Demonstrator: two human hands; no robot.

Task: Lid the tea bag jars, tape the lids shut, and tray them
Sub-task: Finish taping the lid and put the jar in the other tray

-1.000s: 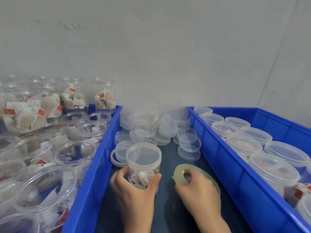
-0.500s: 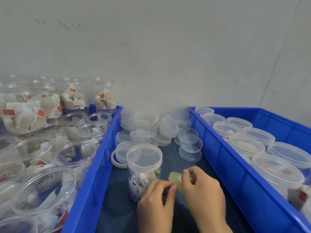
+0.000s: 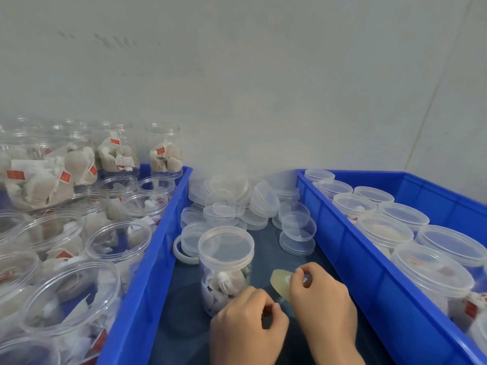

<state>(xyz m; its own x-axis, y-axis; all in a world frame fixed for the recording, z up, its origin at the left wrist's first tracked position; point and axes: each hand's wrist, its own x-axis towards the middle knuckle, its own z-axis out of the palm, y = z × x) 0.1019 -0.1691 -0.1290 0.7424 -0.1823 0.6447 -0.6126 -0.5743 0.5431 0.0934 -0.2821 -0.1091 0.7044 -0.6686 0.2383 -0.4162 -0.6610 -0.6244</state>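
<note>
A clear jar of tea bags (image 3: pixel 224 275) with its lid on stands on the dark table between two blue trays. Just right of it my right hand (image 3: pixel 322 296) grips a yellowish roll of clear tape (image 3: pixel 280 283), held on edge. My left hand (image 3: pixel 247 320) is in front of the jar, its fingertips pinched together at the roll's lower edge, seemingly on the tape's end. The left blue tray (image 3: pixel 158 233) holds several open jars of tea bags. Lidded jars (image 3: pixel 387 230) fill the right blue tray (image 3: pixel 340 233).
A heap of loose clear lids (image 3: pixel 245 204) lies on the table behind the jar, against the grey wall. A white ring (image 3: pixel 181 252) lies left of the jar. The two tray walls hem in the narrow work strip.
My left hand let go of the jar and came to the tape roll. My right hand lifted the roll from flat on the table onto its edge.
</note>
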